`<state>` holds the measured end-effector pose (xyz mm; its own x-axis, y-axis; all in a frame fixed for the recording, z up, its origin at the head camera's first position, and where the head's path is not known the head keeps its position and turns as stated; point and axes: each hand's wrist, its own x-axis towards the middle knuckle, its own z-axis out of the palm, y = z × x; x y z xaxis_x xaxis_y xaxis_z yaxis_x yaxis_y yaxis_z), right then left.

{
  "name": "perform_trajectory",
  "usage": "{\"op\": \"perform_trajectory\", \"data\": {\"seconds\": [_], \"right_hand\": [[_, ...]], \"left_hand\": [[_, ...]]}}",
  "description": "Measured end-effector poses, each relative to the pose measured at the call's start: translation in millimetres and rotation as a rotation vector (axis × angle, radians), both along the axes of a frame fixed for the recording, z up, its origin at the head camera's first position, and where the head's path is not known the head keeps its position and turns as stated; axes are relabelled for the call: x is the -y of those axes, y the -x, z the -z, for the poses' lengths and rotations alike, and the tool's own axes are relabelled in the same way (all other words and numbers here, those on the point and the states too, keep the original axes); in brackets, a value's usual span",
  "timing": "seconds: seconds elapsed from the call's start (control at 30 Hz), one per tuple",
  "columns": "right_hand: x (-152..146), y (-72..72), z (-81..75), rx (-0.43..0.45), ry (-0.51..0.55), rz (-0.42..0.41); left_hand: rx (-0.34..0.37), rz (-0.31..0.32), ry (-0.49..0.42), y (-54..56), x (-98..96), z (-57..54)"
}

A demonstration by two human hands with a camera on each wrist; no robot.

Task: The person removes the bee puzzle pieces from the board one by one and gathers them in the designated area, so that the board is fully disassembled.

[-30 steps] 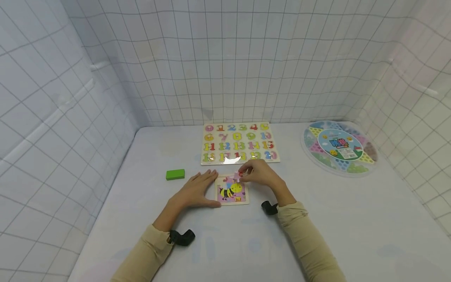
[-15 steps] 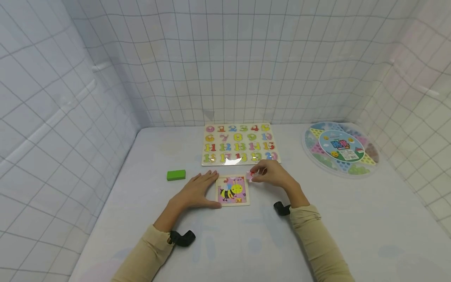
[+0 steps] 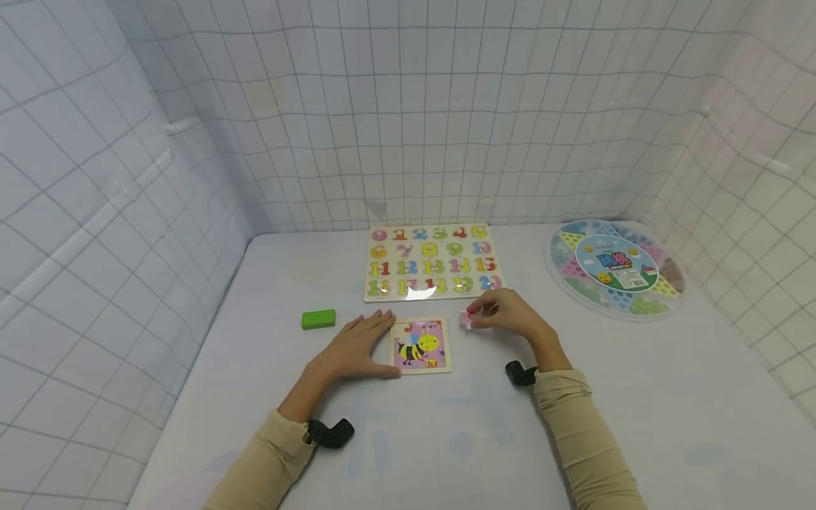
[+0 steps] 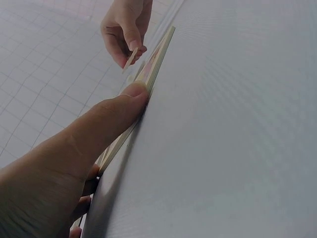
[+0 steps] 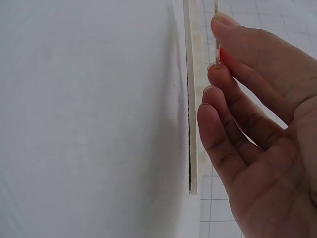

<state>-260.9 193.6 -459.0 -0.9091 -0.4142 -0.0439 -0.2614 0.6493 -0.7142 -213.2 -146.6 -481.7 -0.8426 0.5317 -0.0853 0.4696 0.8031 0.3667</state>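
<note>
A small square wooden bee puzzle (image 3: 421, 345) in a pale frame lies on the table. My left hand (image 3: 357, 346) rests along its left side, with spread, fairly straight fingers at the upper corner and the thumb at the lower corner. In the left wrist view the thumb (image 4: 130, 91) touches the frame's edge. To the right of the puzzle, my right hand (image 3: 510, 314) pinches a pink puzzle piece (image 3: 467, 319) with red on it, apart from the frame. The right wrist view shows this thin piece (image 5: 217, 57) edge-on between thumb and fingertips.
A number puzzle board (image 3: 433, 261) lies behind the bee puzzle. A green block (image 3: 318, 319) sits to the left. At the back right is a round board game (image 3: 615, 269) in clear packaging. Gridded white walls (image 3: 427, 127) enclose the table at the back and sides.
My right hand has lifted the pink piece away from the bee puzzle's top and carried it to the right. The left hand has stayed at the puzzle's left side.
</note>
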Motion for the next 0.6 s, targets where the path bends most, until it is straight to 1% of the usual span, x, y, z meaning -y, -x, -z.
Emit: {"op": "perform_trajectory", "data": {"seconds": [0.13,0.37,0.6], "right_hand": [[-2.8,0.9,1.6,0.008,-0.003,0.004],[-4.9,3.1,5.2,0.024,0.008,0.0],[-5.4,4.1,6.4,0.045,-0.029,0.014]], "left_hand": [[-0.002,-0.001,0.008,-0.1,0.0,0.7],[0.003,-0.004,0.006,-1.2,-0.4,-1.9],[0.001,0.001,0.005,-0.9,-0.2,-1.0]]}}
